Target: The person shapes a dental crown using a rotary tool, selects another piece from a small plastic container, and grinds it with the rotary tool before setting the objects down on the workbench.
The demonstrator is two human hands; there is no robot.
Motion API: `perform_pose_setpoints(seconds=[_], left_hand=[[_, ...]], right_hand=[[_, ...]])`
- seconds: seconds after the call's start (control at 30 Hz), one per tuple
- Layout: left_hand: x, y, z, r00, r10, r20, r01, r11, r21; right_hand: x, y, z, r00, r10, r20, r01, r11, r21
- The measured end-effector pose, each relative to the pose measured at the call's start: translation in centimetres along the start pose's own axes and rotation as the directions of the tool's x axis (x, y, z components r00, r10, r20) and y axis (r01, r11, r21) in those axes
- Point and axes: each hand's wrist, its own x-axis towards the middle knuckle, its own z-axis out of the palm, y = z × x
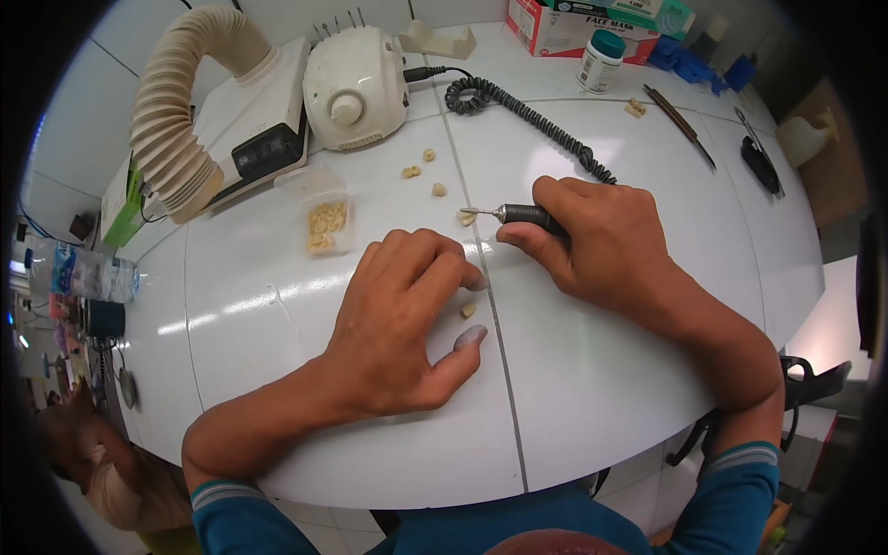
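Observation:
My right hand (601, 236) grips a rotary handpiece (531, 216), its thin metal bur pointing left. Under the bur's tip lies a small cream tooth-like piece (468, 220); whether they touch, I cannot tell. My left hand (398, 324) hovers low over the white tabletop with thumb and fingers apart. Between its thumb and fingertips another small yellowish tooth-like piece (468, 311) rests on the table, not held. Further back are loose pieces of the same kind (438, 190), and a clear box (330, 242) with its lid raised holds several more.
Behind stands a cream control unit (355, 92) with a coiled black cord (527, 116). A ribbed hose (171, 111) arches at back left. A white jar (600, 63), a face mask box (583, 32) and a slim brown tool (680, 125) lie back right. A person (111, 462) sits lower left.

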Motion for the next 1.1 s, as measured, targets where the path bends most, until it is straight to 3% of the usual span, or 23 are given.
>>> perform_pose_setpoints(seconds=[0.57, 0.67, 0.77, 0.87, 0.97, 1.1], left_hand=[[-0.5, -0.2, 1.1, 0.998, -0.036, 0.060, 0.032, 0.998, 0.058], [-0.2, 0.1, 0.3, 0.919, -0.378, 0.115, 0.392, 0.841, -0.373], [-0.6, -1.6, 0.9, 0.947, -0.321, 0.013, 0.283, 0.815, -0.505], [-0.3, -1.5, 1.0, 0.922, -0.388, -0.015, 0.296, 0.729, -0.617], [0.0, -1.6, 0.5, 0.941, -0.337, -0.025, 0.260, 0.768, -0.585], [-0.1, -1.5, 0.8, 0.918, -0.397, -0.002, 0.297, 0.689, -0.662]], right_hand=[[0.1, 0.0, -0.3, 0.999, 0.016, 0.039, -0.017, 0.999, 0.033], [0.1, 0.0, -0.5, 0.998, 0.034, 0.058, -0.037, 0.998, 0.052], [0.2, -0.1, -0.6, 0.997, 0.037, 0.070, -0.040, 0.998, 0.050], [0.1, 0.0, -0.5, 0.999, 0.016, 0.032, -0.018, 0.998, 0.061], [0.1, -0.1, -0.7, 0.999, 0.012, 0.041, -0.015, 0.998, 0.064], [-0.1, 0.0, -0.5, 0.999, -0.025, 0.022, 0.023, 0.997, 0.073]])
